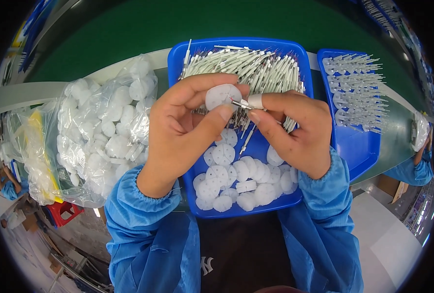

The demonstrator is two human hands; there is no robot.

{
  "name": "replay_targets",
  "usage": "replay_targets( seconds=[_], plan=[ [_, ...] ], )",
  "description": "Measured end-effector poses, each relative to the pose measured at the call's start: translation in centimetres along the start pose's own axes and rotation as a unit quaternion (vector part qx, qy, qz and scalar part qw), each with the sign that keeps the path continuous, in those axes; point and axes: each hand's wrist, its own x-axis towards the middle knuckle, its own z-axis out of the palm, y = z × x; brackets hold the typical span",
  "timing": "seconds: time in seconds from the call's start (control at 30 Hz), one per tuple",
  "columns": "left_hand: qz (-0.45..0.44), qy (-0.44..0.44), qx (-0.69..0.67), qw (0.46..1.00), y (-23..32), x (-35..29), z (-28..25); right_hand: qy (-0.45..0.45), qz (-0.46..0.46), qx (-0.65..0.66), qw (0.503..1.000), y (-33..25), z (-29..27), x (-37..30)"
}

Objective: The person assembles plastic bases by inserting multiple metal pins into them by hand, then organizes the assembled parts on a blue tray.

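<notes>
Between the thumb and fingers of my left hand (185, 122) is a round white plastic disc (222, 95) with small holes. My right hand (295, 127), white tape or a cot on one fingertip, pinches a thin white-and-metal stick part (243, 104) with a wire-like end. That end touches or nearly touches the disc's face; whether it sits in a hole I cannot tell. Both hands are over a blue tray (172, 61). At its far end lies a heap of similar white stick parts (241, 63). Loose white discs (256, 180) fill its near end.
A clear plastic bag of white discs (109, 117) stands left of the tray, beside a yellow strip (43, 151) in clear plastic. At right, a second blue tray (356, 151) holds rows of discs with sticks attached (356, 93). Other people sit at both far sides.
</notes>
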Motion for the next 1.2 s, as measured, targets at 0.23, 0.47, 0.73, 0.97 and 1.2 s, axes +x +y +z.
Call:
replay_targets(
  seconds=[0.23, 0.47, 0.73, 0.97, 1.2],
  plan=[
    [-0.026, 0.005, -0.033, 0.999, -0.6, 0.1, -0.7, -0.033, 0.085, 0.164, 0.982, 0.6, 0.6, -0.6],
    [0.016, 0.045, 0.015, 0.999, -0.7, 0.0, -1.0, -0.116, 0.289, 0.361, 0.879, -0.1, -1.1, -0.1],
    [0.022, 0.051, 0.033, 0.998, -0.4, 0.0, 0.6, 0.042, -0.043, -0.026, 0.998, 0.7, 0.6, -0.6],
    [0.063, 0.036, 0.116, 0.991, -1.0, -0.1, 0.3, 0.062, 0.009, -0.051, 0.997, 0.2, 0.8, -0.7],
    [0.179, 0.018, 0.363, 0.914, -1.3, -0.1, 0.2, 0.046, 0.108, -0.006, 0.993, -0.4, 0.8, -0.9]
  ],
)
